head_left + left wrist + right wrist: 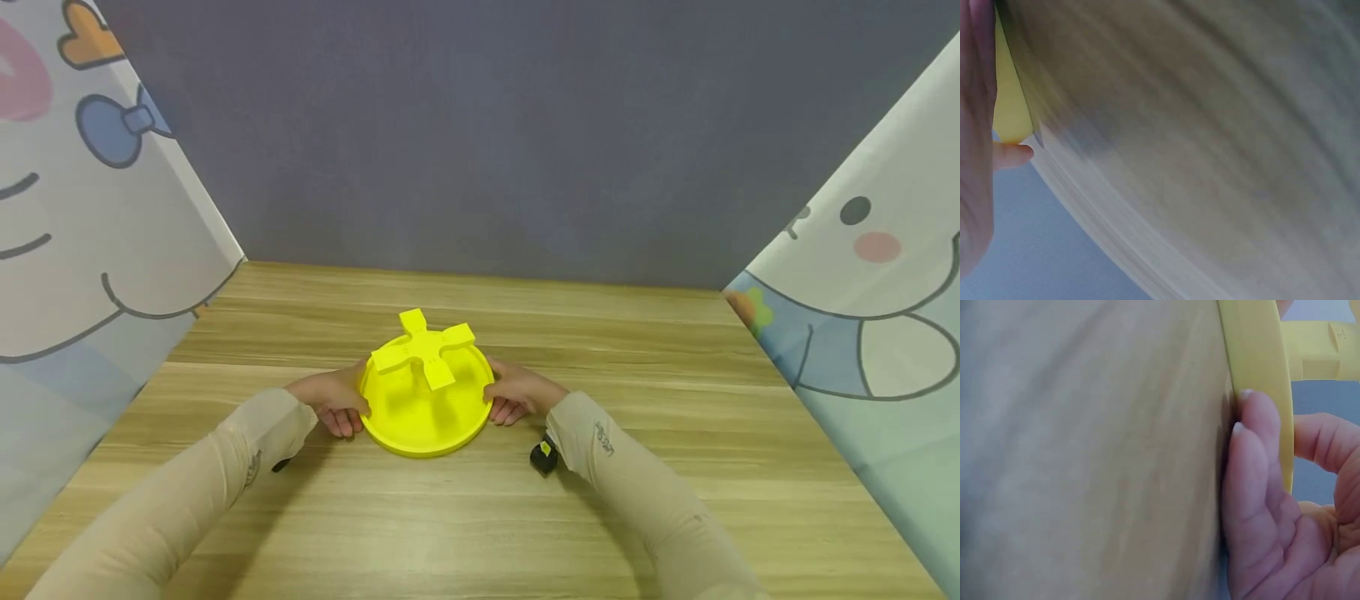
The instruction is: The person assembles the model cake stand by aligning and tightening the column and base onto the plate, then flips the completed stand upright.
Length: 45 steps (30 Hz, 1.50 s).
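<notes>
Wood-grain desk (675, 467), pale oak finish, boxed in by a grey back wall (510, 142) and two side panels printed with cartoon figures.

Nearest item: two forearms in beige sleeves (187, 492), entering from the lower edge and converging toward the centre of the desk. A small black device with a yellow mark (543, 455) sits at the right wrist; a dark strap end shows beneath the left sleeve.

Left hand (333, 402): placed at the left rim of the yellow round tray (420, 417), fingers curled down at the edge and touching it. The left wrist view is blurred; it shows only palm, one fingertip (1015, 154) and a sliver of yellow against the desk, so the exact grip cannot be told there.

Right hand (519, 393): placed at the right rim of the same tray. The right wrist view shows fingers (1254, 462) tucked under the rim against the desk and the thumb curved over the upper side, so the rim is pinched between them.

Yellow round tray: flat disc with a low raised rim, lying on the desk at its centre, between both hands.

Yellow cross-shaped piece (423, 348): four arms, standing raised above the tray's far half. How it joins the tray is not clear.

Left panel (82, 208): blue bow, orange heart. Right panel (870, 275): pink cheek, dark eye.
</notes>
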Motion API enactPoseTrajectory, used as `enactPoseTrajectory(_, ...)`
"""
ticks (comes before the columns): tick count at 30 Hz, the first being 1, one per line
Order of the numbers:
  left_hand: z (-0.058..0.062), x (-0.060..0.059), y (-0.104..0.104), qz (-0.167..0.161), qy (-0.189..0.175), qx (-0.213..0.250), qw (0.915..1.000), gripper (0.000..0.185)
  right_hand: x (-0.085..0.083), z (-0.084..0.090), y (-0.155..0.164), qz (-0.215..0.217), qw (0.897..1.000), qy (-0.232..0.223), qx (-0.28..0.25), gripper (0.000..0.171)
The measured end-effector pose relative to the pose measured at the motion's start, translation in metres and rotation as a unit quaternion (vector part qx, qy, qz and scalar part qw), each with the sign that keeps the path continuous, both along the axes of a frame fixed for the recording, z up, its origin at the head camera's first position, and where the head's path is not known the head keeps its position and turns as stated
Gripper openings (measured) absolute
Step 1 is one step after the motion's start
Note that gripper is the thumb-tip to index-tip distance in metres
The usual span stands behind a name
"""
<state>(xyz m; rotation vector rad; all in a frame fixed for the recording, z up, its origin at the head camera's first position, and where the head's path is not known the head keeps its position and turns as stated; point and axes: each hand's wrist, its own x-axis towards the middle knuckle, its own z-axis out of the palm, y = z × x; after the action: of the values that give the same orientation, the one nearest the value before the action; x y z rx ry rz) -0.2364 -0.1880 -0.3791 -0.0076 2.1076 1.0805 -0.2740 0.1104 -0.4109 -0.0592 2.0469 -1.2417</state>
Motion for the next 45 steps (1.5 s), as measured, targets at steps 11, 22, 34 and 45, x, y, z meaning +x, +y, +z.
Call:
enactPoseTrajectory(11,-0.002,0.004,0.004,0.027,-0.010,0.011,0.9995,0.094,0.004,0.001,-0.001,0.005,1.000,0.022,0.010,0.087)
enactPoseTrajectory(22,0.004,0.011,0.002,0.051,-0.009,0.065,0.9965,0.100,0.007,0.017,0.007,0.028,0.998,0.050,0.002,0.086)
enactPoseTrajectory(34,0.013,0.015,0.000,0.050,0.000,0.093,0.9945,0.101,0.009,0.025,0.020,0.004,0.991,-0.002,-0.136,0.090)
enactPoseTrajectory(45,0.010,0.024,-0.005,0.038,0.010,0.132,0.9904,0.104,0.014,0.031,0.030,0.021,0.981,-0.006,-0.191,0.083)
